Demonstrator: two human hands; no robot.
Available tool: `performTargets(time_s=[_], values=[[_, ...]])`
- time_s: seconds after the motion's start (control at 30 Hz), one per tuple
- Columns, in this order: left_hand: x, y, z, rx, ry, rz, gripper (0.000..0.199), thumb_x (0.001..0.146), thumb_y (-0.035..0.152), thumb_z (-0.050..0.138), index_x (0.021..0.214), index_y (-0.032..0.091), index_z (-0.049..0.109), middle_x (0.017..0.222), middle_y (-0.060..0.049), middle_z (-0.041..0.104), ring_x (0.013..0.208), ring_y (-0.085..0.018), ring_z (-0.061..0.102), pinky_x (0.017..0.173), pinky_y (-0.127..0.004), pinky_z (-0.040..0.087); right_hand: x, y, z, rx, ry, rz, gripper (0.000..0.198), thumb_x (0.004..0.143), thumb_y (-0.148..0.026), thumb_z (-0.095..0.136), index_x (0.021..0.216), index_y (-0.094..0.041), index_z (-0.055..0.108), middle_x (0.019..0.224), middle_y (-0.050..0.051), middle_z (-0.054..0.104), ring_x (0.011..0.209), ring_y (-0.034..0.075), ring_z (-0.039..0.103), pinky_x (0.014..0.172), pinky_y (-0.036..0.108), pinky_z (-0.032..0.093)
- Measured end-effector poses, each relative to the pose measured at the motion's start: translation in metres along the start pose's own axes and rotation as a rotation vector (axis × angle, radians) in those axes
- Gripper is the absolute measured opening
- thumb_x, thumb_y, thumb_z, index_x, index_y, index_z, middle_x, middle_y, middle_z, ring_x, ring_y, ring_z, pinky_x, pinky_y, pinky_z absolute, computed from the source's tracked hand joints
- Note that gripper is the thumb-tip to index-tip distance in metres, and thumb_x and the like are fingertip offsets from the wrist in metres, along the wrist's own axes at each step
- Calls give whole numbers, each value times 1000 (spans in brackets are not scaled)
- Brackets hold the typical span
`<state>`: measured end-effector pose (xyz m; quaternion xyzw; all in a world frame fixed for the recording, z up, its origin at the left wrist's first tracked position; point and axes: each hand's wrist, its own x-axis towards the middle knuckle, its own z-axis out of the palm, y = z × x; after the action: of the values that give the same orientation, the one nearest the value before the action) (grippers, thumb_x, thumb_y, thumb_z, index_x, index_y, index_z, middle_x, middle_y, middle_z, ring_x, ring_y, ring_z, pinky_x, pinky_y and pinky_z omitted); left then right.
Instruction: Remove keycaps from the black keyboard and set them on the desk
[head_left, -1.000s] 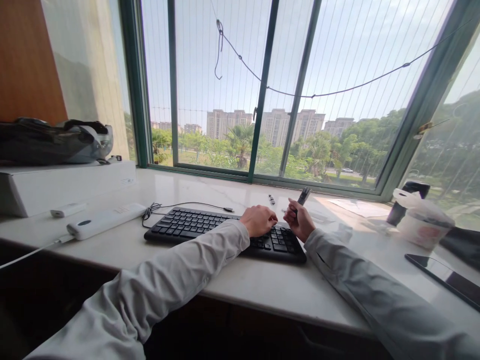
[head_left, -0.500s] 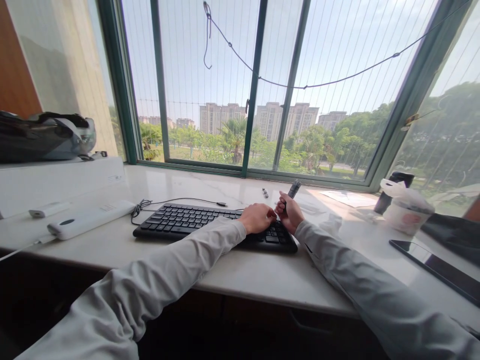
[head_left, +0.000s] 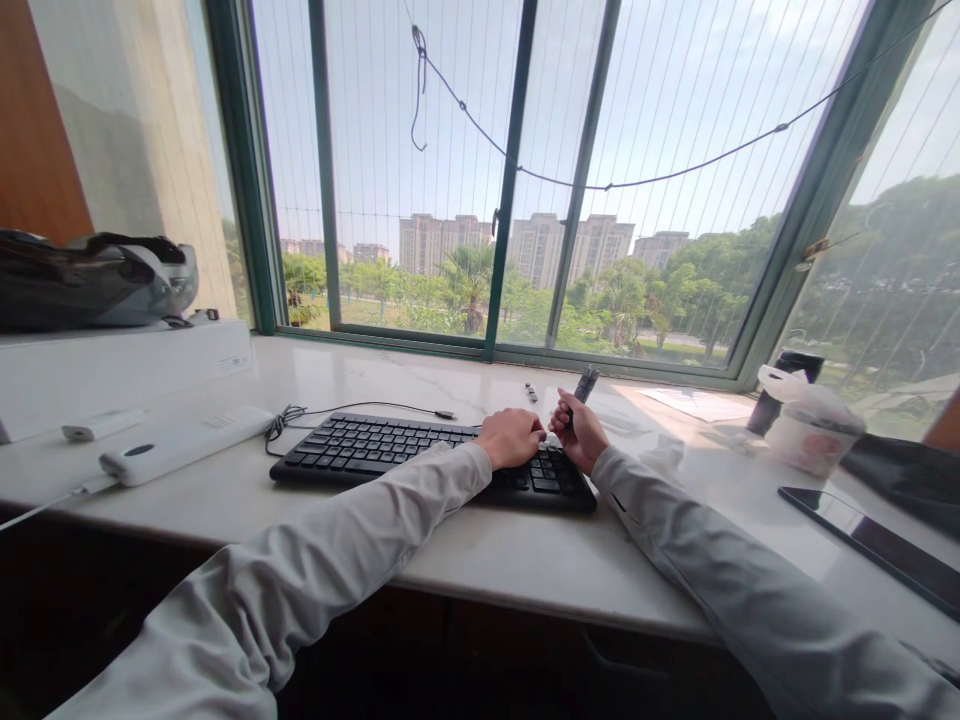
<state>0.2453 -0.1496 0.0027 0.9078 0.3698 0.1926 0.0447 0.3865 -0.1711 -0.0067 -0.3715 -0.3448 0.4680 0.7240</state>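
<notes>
A black keyboard (head_left: 375, 445) lies on the pale tabletop, its cable running behind it. My left hand (head_left: 511, 438) rests over its right part, fingers curled down and pinched together near the keys. What those fingertips hold, if anything, is hidden. Beside it, my right hand (head_left: 580, 432) is wrapped round a dark, slim stick-like tool (head_left: 585, 384) that points up and away from me. The tool's lower end is covered by the fingers, and its exact kind does not show. Several small dark pieces (head_left: 531, 392) lie on the table just beyond my hands.
To the left are a white power bank (head_left: 187, 445) with a cable and a white box (head_left: 124, 375) bearing a dark visored helmet (head_left: 97, 280). To the right, a phone (head_left: 874, 545) lies near a bagged cup (head_left: 814, 430). The window (head_left: 491, 348) stands behind the table.
The view has tilted up slightly, so the scene sits a little lower. My left fingertips have shifted slightly left, away from my right hand. The right hand keeps its grip on the tool.
</notes>
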Motion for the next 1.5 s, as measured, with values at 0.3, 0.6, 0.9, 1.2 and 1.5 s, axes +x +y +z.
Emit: performTargets(time_s=[0.3,0.6,0.9,1.2,1.5], values=[[-2,1,-1,27,-23,13,31,88,45,45,101,28,68,104,-4,69,98,-23,63,81,-33,49,4,-2,-2,-41,28,65,33,80,-28,65,62,-21,38,46,-8,36,40,6,35,38,20,36],[-5,0,-10,29,-32,29,28,88,40,45,99,28,68,106,-3,69,100,-22,62,83,-32,48,1,-6,-3,-83,37,105,32,81,-26,62,60,-21,38,45,-7,38,40,7,39,40,20,38],[-6,-1,-10,31,-37,29,29,89,40,44,100,27,68,107,-4,68,99,-22,62,82,-31,48,-1,-9,-2,-186,62,105,32,82,-27,60,58,-20,40,45,-6,39,43,7,42,36,21,29],[-5,-3,-7,8,-26,54,26,88,37,45,96,27,68,103,-2,69,96,-20,62,81,-30,48,-3,-9,1,-150,34,103,33,83,-26,58,58,-20,38,45,-7,36,41,7,39,36,21,26],[-6,-3,-8,25,-40,36,28,88,39,44,98,28,68,104,-3,69,96,-22,62,80,-31,48,-8,-9,5,-153,13,92,35,83,-27,60,57,-20,37,48,-6,34,42,6,37,36,19,26]])
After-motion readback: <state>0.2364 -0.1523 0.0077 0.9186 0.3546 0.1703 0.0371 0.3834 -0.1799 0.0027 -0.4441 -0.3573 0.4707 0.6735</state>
